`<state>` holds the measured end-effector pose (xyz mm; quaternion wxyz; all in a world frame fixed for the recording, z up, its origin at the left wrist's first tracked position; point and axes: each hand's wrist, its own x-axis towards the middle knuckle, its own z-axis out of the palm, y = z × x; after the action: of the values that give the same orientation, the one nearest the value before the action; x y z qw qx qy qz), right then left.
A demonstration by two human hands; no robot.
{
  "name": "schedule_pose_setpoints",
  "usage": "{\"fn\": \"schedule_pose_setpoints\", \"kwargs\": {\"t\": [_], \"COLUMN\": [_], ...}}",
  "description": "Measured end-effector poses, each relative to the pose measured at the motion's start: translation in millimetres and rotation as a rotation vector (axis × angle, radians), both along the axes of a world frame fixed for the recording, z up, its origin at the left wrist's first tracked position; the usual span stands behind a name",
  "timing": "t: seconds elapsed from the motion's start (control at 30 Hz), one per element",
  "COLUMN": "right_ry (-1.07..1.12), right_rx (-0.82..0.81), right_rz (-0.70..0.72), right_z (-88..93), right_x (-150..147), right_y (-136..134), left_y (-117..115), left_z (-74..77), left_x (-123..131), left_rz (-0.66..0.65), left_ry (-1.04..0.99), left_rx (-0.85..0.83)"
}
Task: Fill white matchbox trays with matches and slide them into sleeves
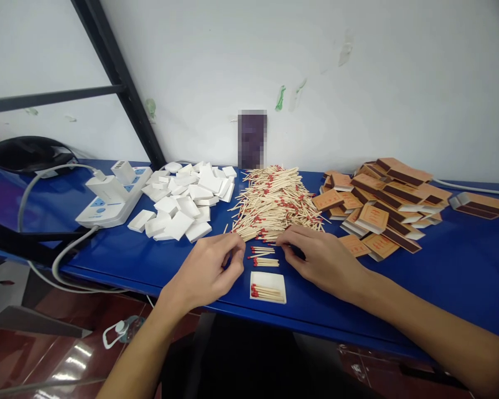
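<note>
A heap of red-tipped matches (pixel 278 199) lies at the middle of the blue table. At its front left edge is my left hand (pixel 212 269), fingers curled and thumb brought in; whatever it grips is hidden. My right hand (pixel 320 257) pinches at the front right edge of the heap, its thumb and fingertips on match ends. Between my hands lie two small rows of matches, a farther row (pixel 263 251) and a nearer row (pixel 266 262). Closer to me, a white matchbox tray (pixel 278 278) holds several matches with their heads to the left.
White matchbox trays (pixel 187 205) are piled at left, beside a power strip (pixel 108 208) with cables. Orange-brown matchbox sleeves (pixel 382 199) are stacked at right, one sleeve (pixel 482 205) apart. A pixelated dark object (pixel 252 138) stands by the wall. A black metal frame (pixel 120 83) rises at left.
</note>
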<state>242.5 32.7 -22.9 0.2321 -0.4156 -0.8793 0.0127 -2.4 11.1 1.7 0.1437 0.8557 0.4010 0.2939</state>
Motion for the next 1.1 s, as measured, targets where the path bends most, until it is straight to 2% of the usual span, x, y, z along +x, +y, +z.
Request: {"fn": "schedule_pose_setpoints", "kwargs": {"t": [0.17,0.37,0.5,0.77,1.1], "right_ry": [0.053,0.189,0.173,0.169,0.109], "right_rx": [0.036,0.059,0.018,-0.079,-0.047], "right_rz": [0.019,0.148,0.179,0.173,0.228], "right_z": [0.7,1.0,-0.6,0.4,1.7], "right_x": [0,-13,-18,-8,-5], "right_y": [0,-1,-1,-2,-2], "left_y": [0,-1,-2,-1,-1], "left_z": [1.1,1.7,2.4,1.8,0.7], "left_x": [0,0,0,-1,0], "left_rz": [-0.063,-0.054,-0.048,-0.064,-0.09], "left_ry": [0.061,0.068,0.077,0.094,0.099], "left_rx": [-0.05,-0.08,-0.083,-0.091,-0.105]}}
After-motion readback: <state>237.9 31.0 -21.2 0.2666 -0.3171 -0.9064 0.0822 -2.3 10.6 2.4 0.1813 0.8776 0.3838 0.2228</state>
